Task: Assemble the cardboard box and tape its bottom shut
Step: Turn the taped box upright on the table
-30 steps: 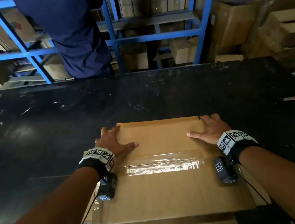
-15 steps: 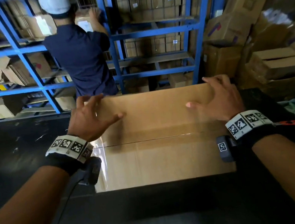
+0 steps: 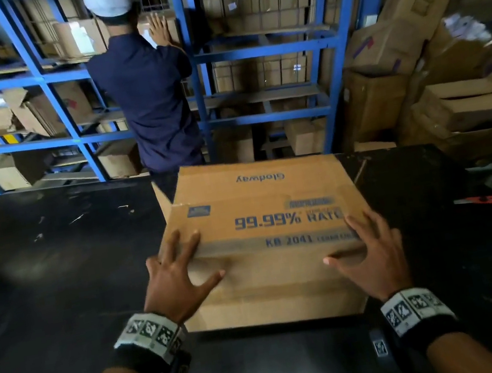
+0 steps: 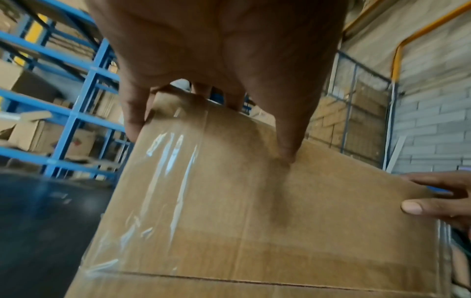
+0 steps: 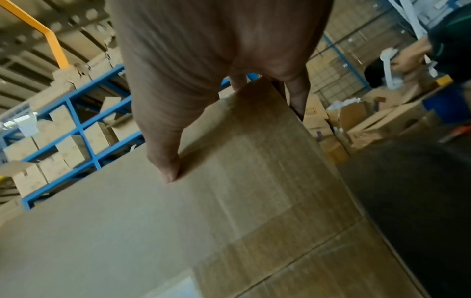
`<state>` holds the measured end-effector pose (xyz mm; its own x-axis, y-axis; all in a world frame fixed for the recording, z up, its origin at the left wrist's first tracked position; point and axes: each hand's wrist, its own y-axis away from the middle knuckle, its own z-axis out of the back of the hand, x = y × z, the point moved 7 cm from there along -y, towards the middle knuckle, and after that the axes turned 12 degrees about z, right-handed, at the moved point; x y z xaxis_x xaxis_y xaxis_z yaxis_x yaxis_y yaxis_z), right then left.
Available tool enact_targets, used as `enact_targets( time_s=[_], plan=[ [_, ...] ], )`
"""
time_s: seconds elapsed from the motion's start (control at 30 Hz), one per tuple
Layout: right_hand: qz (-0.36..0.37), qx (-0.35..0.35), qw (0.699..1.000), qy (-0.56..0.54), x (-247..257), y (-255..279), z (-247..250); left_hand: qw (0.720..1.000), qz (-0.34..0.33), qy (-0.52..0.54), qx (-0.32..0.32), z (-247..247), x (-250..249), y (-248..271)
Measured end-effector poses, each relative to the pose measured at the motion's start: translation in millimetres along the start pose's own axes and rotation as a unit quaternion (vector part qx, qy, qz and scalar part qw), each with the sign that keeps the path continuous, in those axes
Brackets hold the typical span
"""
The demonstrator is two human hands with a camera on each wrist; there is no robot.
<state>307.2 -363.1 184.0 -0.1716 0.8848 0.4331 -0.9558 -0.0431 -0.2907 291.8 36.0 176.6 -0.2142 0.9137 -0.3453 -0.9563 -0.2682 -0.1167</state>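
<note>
The cardboard box (image 3: 262,216) stands tipped on the black table (image 3: 59,282), its blue-printed side facing up and one flap (image 3: 255,175) sticking out at the far end. My left hand (image 3: 174,273) grips its near left corner, fingers on the printed side, thumb on the bottom face. On the near right corner my right hand (image 3: 375,249) holds the same way. The left wrist view shows the bottom face (image 4: 254,201) with clear tape (image 4: 165,161) wrapped over its left edge, my left hand (image 4: 216,60) above it. The right wrist view shows my right hand (image 5: 216,60) on plain cardboard (image 5: 229,201).
A person in dark blue (image 3: 151,98) stands just beyond the table, facing blue shelving (image 3: 264,49) full of cartons. More cartons (image 3: 452,106) are piled at the right. An orange cutter (image 3: 481,200) lies near the table's right edge.
The box lay with its taped bottom up a second ago. Both hands lifted its near part and rolled it away from me, so the printed side now faces up.
</note>
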Motion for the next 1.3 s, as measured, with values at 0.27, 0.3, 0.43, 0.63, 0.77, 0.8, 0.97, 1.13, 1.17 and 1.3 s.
enact_targets(
  time_s=[0.27, 0.3, 0.43, 0.63, 0.77, 0.8, 0.97, 1.13, 1.17, 1.3],
  plan=[
    [-0.013, 0.020, 1.000, -0.012, -9.6, 65.9, -22.6, 1.000, -0.022, -0.014, -0.004, -28.9, 26.2, 67.4],
    [-0.012, 0.021, 1.000, -0.014, -9.5, 65.6, -21.3, 1.000, -0.018, -0.013, 0.002, -27.6, 25.8, 67.2],
    [0.001, 0.026, 0.999, -0.019, -8.3, 57.3, -14.4, 0.998, 0.038, -0.022, 0.044, -12.6, 22.3, 57.3],
    [-0.020, 0.087, 0.996, 0.000, -12.7, 16.8, 12.0, 0.993, 0.068, -0.044, 0.088, 26.0, 18.4, 10.8],
    [-0.011, 0.191, 0.981, 0.030, -3.5, -35.0, 23.7, 0.989, 0.054, -0.052, 0.126, 34.1, 5.8, -39.7],
    [-0.001, 0.216, 0.975, 0.043, 1.0, -48.2, 23.1, 0.986, 0.055, -0.058, 0.143, 32.8, 1.1, -51.7],
    [0.022, 0.325, 0.939, 0.111, 7.7, -96.1, -1.2, 0.969, 0.091, -0.101, 0.208, 10.1, -9.2, -96.1],
    [-0.007, 0.387, 0.915, 0.116, -16.1, -120.0, -34.3, 0.955, 0.127, -0.092, 0.252, -12.0, 1.9, -111.6],
    [-0.013, 0.389, 0.914, 0.112, -20.6, -121.2, -38.1, 0.955, 0.127, -0.085, 0.254, -13.2, 2.4, -111.7],
    [-0.031, 0.369, 0.925, 0.089, -26.6, -122.9, -40.3, 0.960, 0.121, -0.056, 0.245, -14.7, 3.8, -112.9]
  ],
)
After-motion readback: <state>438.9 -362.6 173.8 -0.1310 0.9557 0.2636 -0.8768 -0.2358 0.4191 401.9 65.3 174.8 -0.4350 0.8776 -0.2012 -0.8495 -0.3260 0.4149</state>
